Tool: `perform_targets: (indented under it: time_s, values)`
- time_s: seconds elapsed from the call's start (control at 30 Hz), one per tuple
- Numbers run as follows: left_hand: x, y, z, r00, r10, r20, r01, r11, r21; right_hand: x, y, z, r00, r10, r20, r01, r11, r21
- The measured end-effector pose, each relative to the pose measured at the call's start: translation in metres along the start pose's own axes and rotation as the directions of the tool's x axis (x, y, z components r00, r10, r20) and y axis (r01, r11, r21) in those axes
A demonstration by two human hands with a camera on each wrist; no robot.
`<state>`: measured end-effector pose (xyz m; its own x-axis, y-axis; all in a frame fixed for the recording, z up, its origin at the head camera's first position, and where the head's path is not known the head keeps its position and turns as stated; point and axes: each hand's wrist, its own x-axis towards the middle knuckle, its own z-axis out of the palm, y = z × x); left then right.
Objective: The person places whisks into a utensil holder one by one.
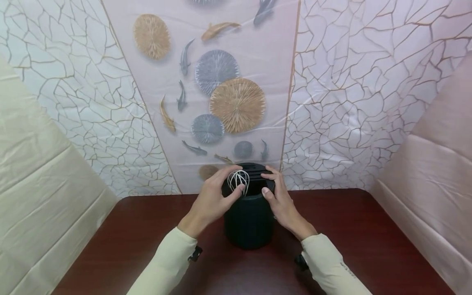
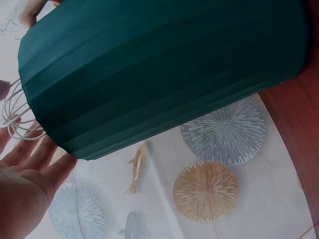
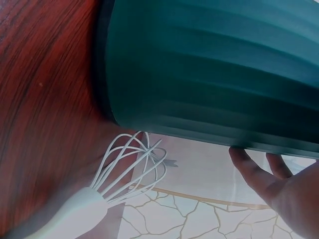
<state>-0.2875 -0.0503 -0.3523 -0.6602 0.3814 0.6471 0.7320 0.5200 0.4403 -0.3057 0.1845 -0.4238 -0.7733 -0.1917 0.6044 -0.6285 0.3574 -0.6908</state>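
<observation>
A dark green ribbed utensil holder (image 1: 248,223) stands upright on the table, its black divided top facing up. The wire head of a whisk (image 1: 239,180) sticks out of its left part; the handle is hidden inside. My left hand (image 1: 214,196) holds that wire head, thumb on the near side and fingers behind, some fingertips at the rim. On the opposite side, my right hand (image 1: 282,200) grips the holder's rim with thumb and fingers. Another whisk (image 3: 82,209), with a white handle, shows beside the holder's base in the right wrist view, mostly hidden by my right arm in the head view.
The dark red wooden table (image 1: 147,233) runs up to a patterned cloth backdrop (image 1: 332,135) right behind the holder. Padded beige panels (image 1: 37,196) slope along both sides. Each of my wrists carries a small black camera (image 1: 195,253).
</observation>
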Motion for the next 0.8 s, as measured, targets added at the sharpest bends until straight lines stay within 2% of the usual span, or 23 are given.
perform_targets:
  time_s: [0.23, 0.4, 0.5, 0.63, 0.8]
  values:
    - [0.003, 0.004, -0.009, 0.997, -0.063, 0.044, 0.063, 0.998, -0.002, -0.001, -0.003, -0.005, 1.000, 0.010, -0.017, -0.010, 1.000, -0.022]
    - [0.005, 0.003, -0.021, 0.996, -0.080, 0.033, 0.081, 0.996, -0.032, -0.002, -0.006, -0.004, 0.999, 0.007, -0.043, -0.009, 0.999, -0.037]
    - [0.005, -0.001, -0.026, 0.996, -0.081, 0.025, 0.082, 0.996, -0.021, -0.003, -0.007, 0.000, 0.998, 0.021, -0.055, -0.024, 0.999, -0.049]
    - [0.001, -0.013, -0.020, 0.997, -0.077, 0.025, 0.077, 0.997, -0.017, -0.005, -0.010, 0.005, 0.997, 0.051, -0.057, -0.055, 0.996, -0.071]
    - [-0.009, -0.029, 0.000, 0.992, -0.113, 0.049, 0.114, 0.993, -0.010, -0.008, -0.012, 0.007, 0.994, 0.091, -0.062, -0.096, 0.991, -0.095]
